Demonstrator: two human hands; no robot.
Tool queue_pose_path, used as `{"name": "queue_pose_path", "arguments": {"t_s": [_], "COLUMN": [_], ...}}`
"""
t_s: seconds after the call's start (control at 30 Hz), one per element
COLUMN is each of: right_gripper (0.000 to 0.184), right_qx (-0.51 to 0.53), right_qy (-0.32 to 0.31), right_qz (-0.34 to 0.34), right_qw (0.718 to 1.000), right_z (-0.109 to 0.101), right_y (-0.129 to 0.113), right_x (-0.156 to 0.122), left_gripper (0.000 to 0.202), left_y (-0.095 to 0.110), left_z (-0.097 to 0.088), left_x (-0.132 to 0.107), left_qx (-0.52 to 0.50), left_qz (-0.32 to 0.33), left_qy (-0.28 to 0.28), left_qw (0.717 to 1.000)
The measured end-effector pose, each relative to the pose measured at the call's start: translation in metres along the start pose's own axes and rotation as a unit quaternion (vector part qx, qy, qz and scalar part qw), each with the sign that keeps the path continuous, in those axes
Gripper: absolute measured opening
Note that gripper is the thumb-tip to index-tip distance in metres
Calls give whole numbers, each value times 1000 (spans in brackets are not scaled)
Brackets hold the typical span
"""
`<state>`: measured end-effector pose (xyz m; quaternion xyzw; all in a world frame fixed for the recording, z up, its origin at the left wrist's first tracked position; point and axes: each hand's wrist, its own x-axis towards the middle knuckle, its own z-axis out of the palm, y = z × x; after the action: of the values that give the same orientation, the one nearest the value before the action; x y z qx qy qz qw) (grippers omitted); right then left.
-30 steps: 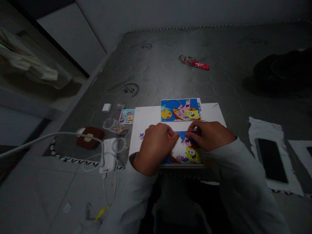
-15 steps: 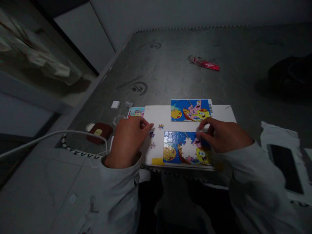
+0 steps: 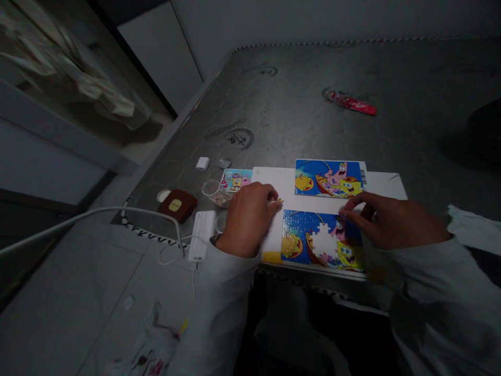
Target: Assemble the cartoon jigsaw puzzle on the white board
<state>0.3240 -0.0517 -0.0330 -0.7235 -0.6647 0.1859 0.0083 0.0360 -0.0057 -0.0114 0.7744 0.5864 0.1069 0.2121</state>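
My left hand pinches a small jigsaw piece between thumb and fingertips, above the white board. A part-built SpongeBob jigsaw puzzle lies on the board, with a white gap of missing pieces near its middle. My right hand rests with spread fingers at the puzzle's upper right corner, holding nothing. Beyond the puzzle, a printed SpongeBob and Patrick picture card lies along the board's far edge. My left hand may hide other loose pieces.
Left of the board are a small SpongeBob card, a transparent cup of beads, a brown pouch and a white power bank with a cable. A red wrapper lies farther away on the grey mattress.
My left hand has moved forward and to the right and now pinches a piece. The loose pieces seen beside the puzzle are out of sight. The whole scene has shifted right in view.
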Motion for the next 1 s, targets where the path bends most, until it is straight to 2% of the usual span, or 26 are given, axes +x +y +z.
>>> {"name": "queue_pose_path", "arguments": {"t_s": [0.23, 0.37, 0.47, 0.57, 0.73, 0.87, 1.0], "right_gripper": [38, 35, 27, 20, 18, 19, 18], "right_qx": [-20, -13, 4, 30, 63, 45, 29], "right_qy": [-9, -13, -20, -9, -34, -49, -112], "right_qz": [11, 10, 9, -12, -71, -78, -68], "right_qw": [1000, 1000, 1000, 999, 995, 995, 991], "right_z": [-1, -4, -7, -8, -6, -5, -7], "right_y": [-6, -11, -25, -40, -53, -57, -60], "right_x": [-1, -2, -6, -13, -22, -23, -21], "left_gripper": [10, 6, 5, 5, 10, 10, 11], "left_y": [-4, -3, 3, 15, 34, 40, 39], "left_z": [8, 5, -1, -5, 0, 7, 11], "left_x": [4, 4, 1, -3, -9, -10, -9], "left_qx": [-7, -32, -78, -140, -113, -111, -105], "left_qz": [6, 2, 0, 19, 74, 84, 93], "left_qy": [4, 17, 16, -34, -152, -192, -206], "left_qw": [1000, 999, 997, 989, 979, 971, 968]}}
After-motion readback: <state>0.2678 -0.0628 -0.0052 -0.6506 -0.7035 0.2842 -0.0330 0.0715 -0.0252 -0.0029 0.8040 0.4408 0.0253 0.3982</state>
